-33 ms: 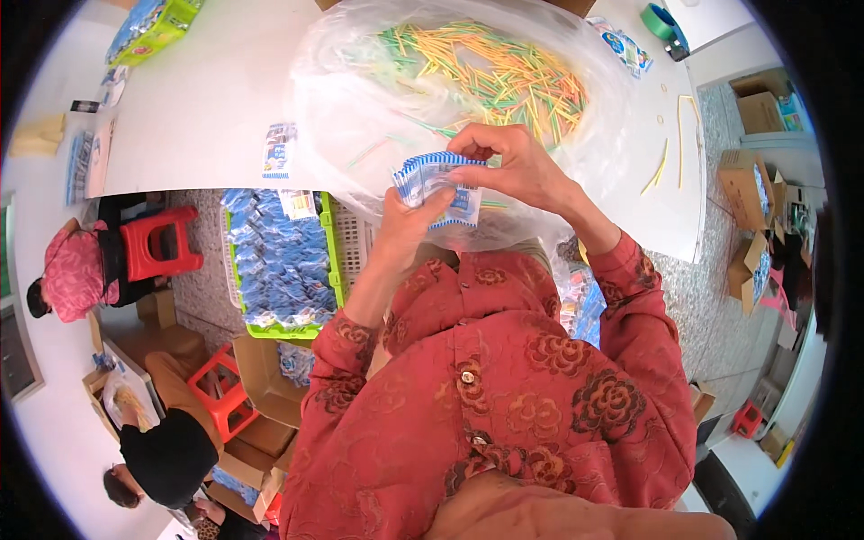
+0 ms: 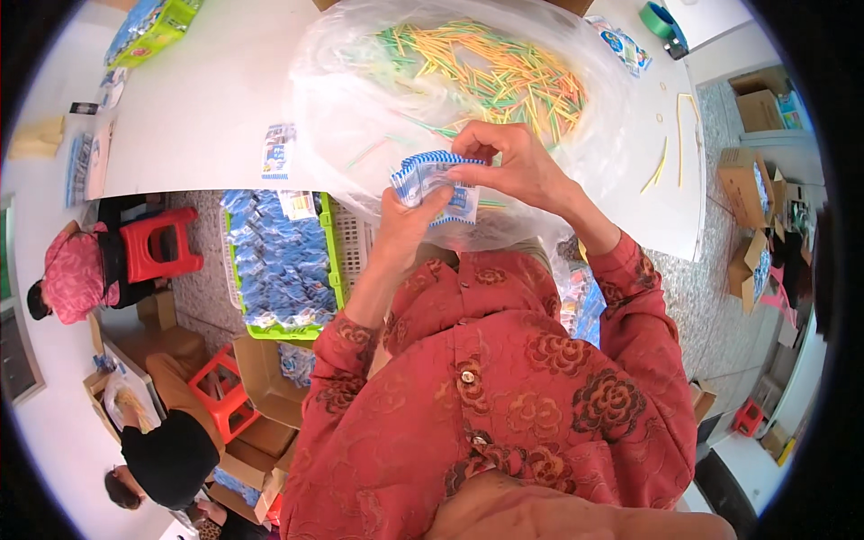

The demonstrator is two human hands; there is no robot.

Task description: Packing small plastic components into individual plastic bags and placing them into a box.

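A small stack of blue-and-white plastic packets (image 2: 425, 174) with striped edges is fanned out over the near side of a clear plastic bag (image 2: 337, 99). My left hand (image 2: 401, 229) grips the stack from the left, its thumb across the front. At the packets' upper right edge, my right hand (image 2: 526, 169) is closed in a pinch, thumb and fingertips on the packets. Whether a thin stick is also between those fingers, I cannot make out. Behind my hands, the bag spreads open around a heap of thin yellow, orange and green sticks (image 2: 531, 85).
A green-rimmed crate (image 2: 335, 261) of blue packets stands below the table's edge on my left. One packet (image 2: 278, 150) lies on the white table (image 2: 207, 108), with loose yellow sticks (image 2: 660, 168) at the right. Two other people, red stools (image 2: 160, 244) and cardboard boxes are at the left.
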